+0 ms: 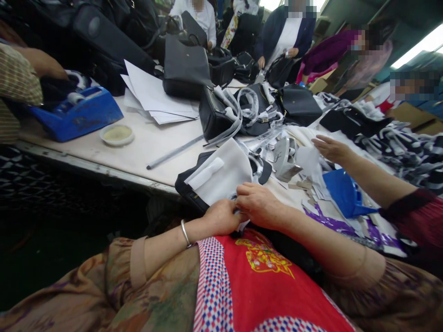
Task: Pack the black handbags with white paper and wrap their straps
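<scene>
Lying at the table's near edge, a black handbag (190,196) sits just in front of the person's body, with a white sheet (230,161) across it and a narrow folded white strip (206,172) on top of that. Both hands meet at its near right corner: the left hand (223,216), below a silver bangle (185,233), and the right hand (259,203) have their fingers curled in and touching; what they pinch is hidden. Just beyond, a second black bag (216,113) stands with plastic-wrapped straps, and a thin grey rod (175,152) lies to its left on the bare table (152,133). Farther left are a shallow round dish (116,135) and a scuffed blue tape dispenser (83,115), near loose white papers (159,97). To the right stand a silver metal holder (285,159) and another blue plastic piece (342,191), beside crumpled purple wrapping (328,221). Above these, a co-worker's hand (330,150) is held flat, fingers extended. Across the table, other people stand among black bags.
</scene>
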Demonstrator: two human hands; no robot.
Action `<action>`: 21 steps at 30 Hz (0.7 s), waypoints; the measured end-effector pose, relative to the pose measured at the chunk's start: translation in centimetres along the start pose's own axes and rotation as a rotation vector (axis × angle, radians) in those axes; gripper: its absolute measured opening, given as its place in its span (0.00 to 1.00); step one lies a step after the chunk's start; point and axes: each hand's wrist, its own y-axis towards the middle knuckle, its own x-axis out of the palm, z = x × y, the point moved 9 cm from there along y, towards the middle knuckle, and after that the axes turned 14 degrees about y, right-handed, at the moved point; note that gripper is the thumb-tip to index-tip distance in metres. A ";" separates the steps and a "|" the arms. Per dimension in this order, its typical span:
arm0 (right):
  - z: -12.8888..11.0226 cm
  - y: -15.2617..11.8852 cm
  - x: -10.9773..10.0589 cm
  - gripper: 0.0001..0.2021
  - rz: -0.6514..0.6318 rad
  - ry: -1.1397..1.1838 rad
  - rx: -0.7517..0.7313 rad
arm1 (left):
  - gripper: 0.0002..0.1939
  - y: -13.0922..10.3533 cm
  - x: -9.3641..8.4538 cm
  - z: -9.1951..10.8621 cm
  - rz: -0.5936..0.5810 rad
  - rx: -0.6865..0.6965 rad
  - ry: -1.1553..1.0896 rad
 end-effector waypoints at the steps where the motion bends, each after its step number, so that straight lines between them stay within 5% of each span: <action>1: 0.1 -0.2 -0.4 0.08 0.005 0.068 -0.010 | 0.19 0.0 0.0 -0.1 -0.003 -0.012 0.009; 4: 0.3 -0.9 -1.7 0.08 0.017 0.271 -0.034 | 0.20 0.0 0.1 -0.5 -0.010 -0.060 0.027; 7: 0.7 -1.5 -2.2 0.20 0.010 0.309 -0.010 | 0.21 0.1 0.1 -0.6 -0.004 -0.066 0.027; 14: 2.3 -1.1 -1.0 0.06 0.040 0.415 0.095 | 0.20 0.0 0.3 -0.5 -0.024 -0.066 0.013; 21: 3.0 -1.2 0.1 0.07 0.118 0.479 0.141 | 0.18 0.0 0.2 -0.4 -0.038 -0.080 0.039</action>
